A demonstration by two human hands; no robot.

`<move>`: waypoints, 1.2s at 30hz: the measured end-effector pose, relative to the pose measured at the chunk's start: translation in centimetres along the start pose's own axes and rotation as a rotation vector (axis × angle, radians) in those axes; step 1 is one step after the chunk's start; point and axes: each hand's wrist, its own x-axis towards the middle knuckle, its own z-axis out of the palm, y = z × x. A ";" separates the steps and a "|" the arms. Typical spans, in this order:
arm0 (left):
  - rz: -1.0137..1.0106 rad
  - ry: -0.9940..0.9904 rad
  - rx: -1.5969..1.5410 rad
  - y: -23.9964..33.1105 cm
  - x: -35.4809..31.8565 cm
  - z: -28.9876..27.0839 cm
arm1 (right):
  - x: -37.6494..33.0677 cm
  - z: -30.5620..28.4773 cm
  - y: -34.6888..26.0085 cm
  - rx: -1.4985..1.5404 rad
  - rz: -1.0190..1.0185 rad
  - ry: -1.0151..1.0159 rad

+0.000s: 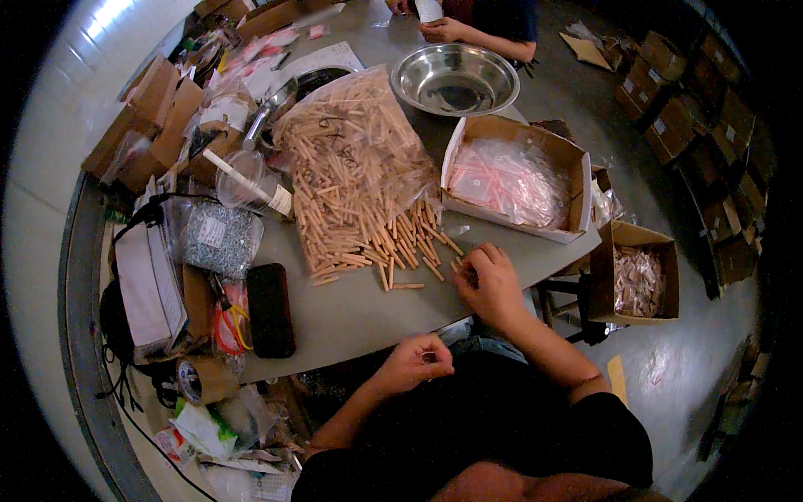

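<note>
A large clear plastic bag (pixel 351 125) lies on the table, its wooden dowels (pixel 368 226) spilling out of the near side in a loose heap. At the heap's right edge, my right hand (pixel 492 289) has its fingers bent in a pinch, and a short end of a wooden dowel (pixel 456 264) shows at the fingertips. Close to my body, at the table's front edge, my left hand (pixel 414 363) is curled closed. A small glint shows between its thumb and fingers, but what it holds is hidden.
Right of the dowels stands a cardboard box (pixel 577 188) of clear zip bags, with a steel basin (pixel 456 79) behind it. A carton (pixel 633 272) of filled packets sits lower right. A black case (pixel 272 309), scissors (pixel 230 322) and a bag of screws (pixel 219 237) lie left. Another person's hand (pixel 443 31) is opposite.
</note>
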 end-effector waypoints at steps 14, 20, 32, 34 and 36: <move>-0.067 -0.075 -0.161 -4.2 6.6 2.4 | -1.1 -3.2 1.6 0.013 -0.082 -0.174; -0.068 -0.108 -0.561 -5.3 7.0 2.4 | -1.7 -3.5 1.8 0.079 -0.240 -0.286; -0.023 -0.089 -0.162 -2.3 6.4 2.6 | -2.3 -7.5 0.0 0.525 -0.025 -0.777; 0.012 -0.102 -0.162 -0.8 6.1 3.2 | -2.4 -8.1 0.2 0.538 -0.093 -0.703; 0.025 -0.163 -0.237 -0.1 6.0 3.4 | -2.6 -8.4 0.3 0.513 -0.281 -0.616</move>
